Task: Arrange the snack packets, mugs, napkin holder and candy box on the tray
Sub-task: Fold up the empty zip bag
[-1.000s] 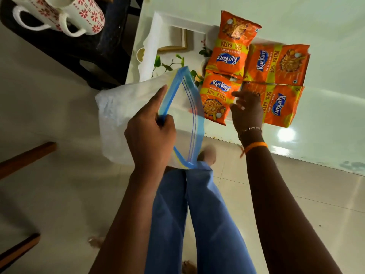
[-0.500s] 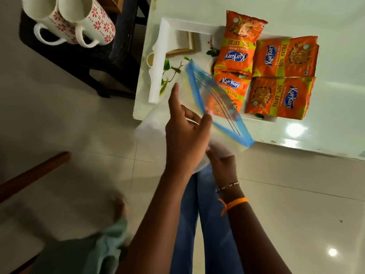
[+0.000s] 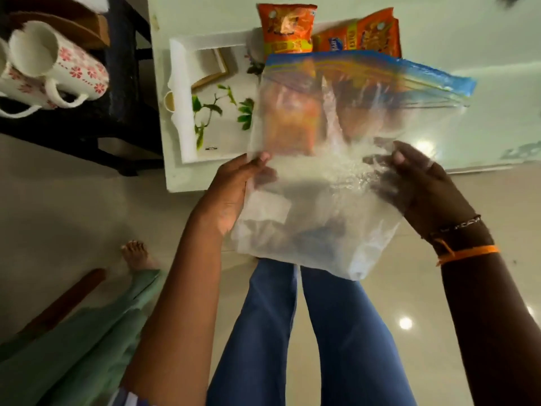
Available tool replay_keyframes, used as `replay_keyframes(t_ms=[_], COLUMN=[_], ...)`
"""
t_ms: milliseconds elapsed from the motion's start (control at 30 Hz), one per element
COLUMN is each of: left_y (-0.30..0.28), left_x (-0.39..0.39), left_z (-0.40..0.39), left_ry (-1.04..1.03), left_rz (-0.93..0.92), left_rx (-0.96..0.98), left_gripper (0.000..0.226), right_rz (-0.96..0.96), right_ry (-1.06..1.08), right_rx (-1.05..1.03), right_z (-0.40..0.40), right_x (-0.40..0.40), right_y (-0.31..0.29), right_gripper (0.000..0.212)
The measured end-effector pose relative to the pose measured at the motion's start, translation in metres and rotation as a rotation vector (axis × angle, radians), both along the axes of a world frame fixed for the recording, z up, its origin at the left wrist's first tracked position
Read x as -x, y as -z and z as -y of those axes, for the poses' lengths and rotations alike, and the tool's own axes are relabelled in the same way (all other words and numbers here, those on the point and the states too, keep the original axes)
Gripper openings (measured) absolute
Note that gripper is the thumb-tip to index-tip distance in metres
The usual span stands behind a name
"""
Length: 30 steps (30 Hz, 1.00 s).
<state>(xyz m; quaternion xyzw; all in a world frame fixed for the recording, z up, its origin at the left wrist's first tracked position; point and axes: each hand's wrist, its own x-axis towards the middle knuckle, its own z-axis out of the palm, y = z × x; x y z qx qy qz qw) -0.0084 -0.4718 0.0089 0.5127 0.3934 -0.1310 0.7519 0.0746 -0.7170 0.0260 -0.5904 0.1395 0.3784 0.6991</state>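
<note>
**Bag lifted, packets on tray**

Raised flat since earlier, the zip bag (image 3: pixel 336 148) is pinched by both hands, left (image 3: pixel 231 191) and right (image 3: pixel 421 183). Snack packets (image 3: pixel 288 27) crowd the tray's (image 3: pixel 180 92) far-right corner: light, crinkly, probably slippery; grip edges. Mugs (image 3: pixel 52 65) wait aside.

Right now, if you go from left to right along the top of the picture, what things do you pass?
Flowery mugs → white tray → orange snack packets → blue zip edge of the plastic bag, held up by the left hand and right hand.
</note>
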Motion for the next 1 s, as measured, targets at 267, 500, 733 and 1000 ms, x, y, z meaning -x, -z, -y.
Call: replay_keyframes(t_ms=[267,500,733,1000], left_y=[-0.005,-0.013,-0.011,-0.028], left_x=[-0.039,-0.065,-0.111,-0.161], left_z=[0.07,0.122,0.217,0.338], left_ry=[-0.111,0.757,0.884,0.48], left_rz=[0.065,0.186,0.124,-0.224], left_rx=[-0.213,-0.427,-0.83,-0.341], left_gripper=[0.021,0.08,0.027,0.063], right_rz=[0.195,0.375,0.606,0.961], right_ry=[0.393,0.001,-0.304,-0.08], right_rx=[0.358,0.558,1.089,1.119], right_z=[0.054,0.154,0.236,0.27], right_x=[0.014,-0.008,-0.022,-0.031], right_y=[0.009,-0.006,-0.013,-0.024], right_gripper=[0.038,0.057,0.026,0.009])
